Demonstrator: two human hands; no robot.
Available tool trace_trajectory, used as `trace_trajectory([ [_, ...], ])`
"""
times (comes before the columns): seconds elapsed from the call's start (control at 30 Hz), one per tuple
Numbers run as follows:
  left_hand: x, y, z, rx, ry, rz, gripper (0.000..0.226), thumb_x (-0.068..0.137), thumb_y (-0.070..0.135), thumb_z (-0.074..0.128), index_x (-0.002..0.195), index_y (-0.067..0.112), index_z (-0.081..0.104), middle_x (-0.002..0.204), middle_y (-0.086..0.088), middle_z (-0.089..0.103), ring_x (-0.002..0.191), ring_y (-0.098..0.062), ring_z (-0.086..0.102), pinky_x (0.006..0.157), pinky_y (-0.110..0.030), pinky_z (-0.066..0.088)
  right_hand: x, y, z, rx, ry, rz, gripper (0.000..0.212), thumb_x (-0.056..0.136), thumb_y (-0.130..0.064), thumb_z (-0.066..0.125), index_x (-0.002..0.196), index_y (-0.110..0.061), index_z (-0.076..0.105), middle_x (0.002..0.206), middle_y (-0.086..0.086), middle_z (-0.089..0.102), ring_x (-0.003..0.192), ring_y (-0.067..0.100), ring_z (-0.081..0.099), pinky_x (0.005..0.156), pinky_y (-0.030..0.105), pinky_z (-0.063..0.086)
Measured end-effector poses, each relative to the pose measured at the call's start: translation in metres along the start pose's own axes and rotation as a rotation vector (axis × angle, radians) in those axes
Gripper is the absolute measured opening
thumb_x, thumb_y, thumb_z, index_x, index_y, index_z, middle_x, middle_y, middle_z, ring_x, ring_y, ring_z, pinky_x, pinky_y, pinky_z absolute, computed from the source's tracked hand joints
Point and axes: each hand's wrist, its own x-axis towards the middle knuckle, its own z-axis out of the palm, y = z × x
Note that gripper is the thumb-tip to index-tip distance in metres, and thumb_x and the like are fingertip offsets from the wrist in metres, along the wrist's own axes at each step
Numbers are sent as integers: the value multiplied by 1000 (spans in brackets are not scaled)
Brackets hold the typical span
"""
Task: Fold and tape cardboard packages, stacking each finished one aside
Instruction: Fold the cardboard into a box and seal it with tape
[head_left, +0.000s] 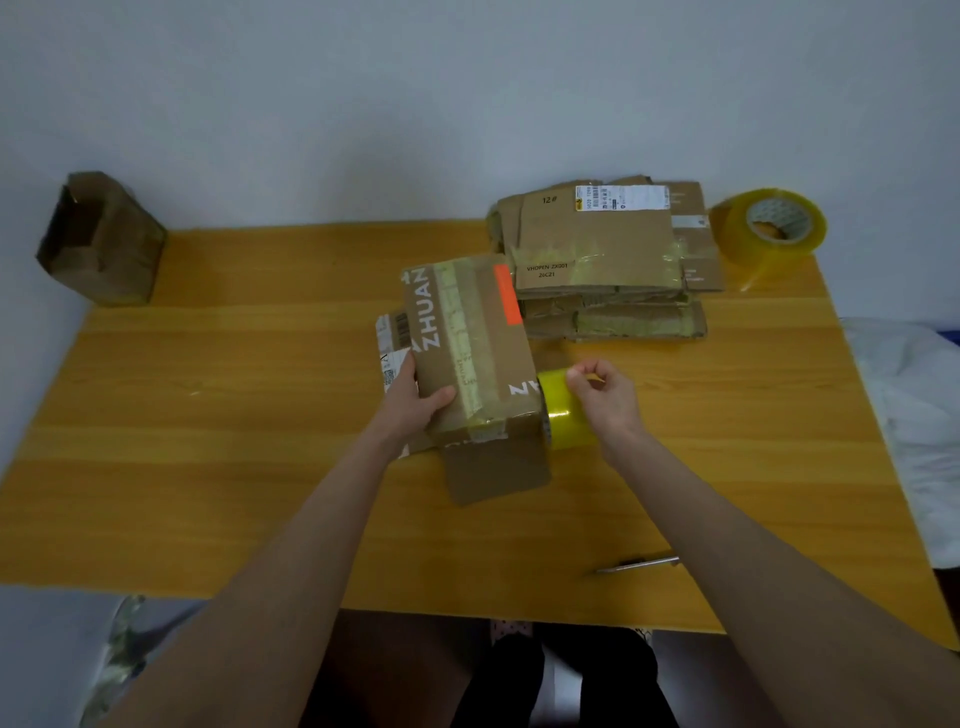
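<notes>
Midway, the box (478, 338) is gripped by the left hand (415, 400), the tape roll (563, 415) pinched by the right hand (605, 395); the far pile (597, 244) is left unfolded.

Wall (467, 104) was plain, pale grey-blue, and met the surface's far edge. Surface (208, 415) was orange-yellow wood-grain, slightly glossy. Light was soft and even; shadows were faint. Past the right edge lay white crumpled material (904, 415), kind unclear. Below the near left corner were grey floor (36, 649) and patterned fabric (122, 660).
</notes>
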Motion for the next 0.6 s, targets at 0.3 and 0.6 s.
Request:
trace_trajectory([
  [0.3, -7, 12, 6, 437, 323, 182, 64, 93, 18, 59, 149, 15, 28, 148, -8, 33, 135, -25, 34, 111, -41, 34, -8, -18, -3, -114, 11, -97, 8, 95, -20, 57, 88, -17, 55, 74, -9, 52, 65, 5, 44, 56, 24, 34],
  [0.6, -1, 10, 14, 285, 196, 36, 86, 86, 23, 68, 152, 18, 13, 146, -7, 42, 129, -31, 45, 105, -49, 40, -2, -33, -5, -217, 8, -114, 8, 98, -20, 53, 90, -19, 55, 73, -7, 52, 70, 13, 48, 65, 26, 40],
])
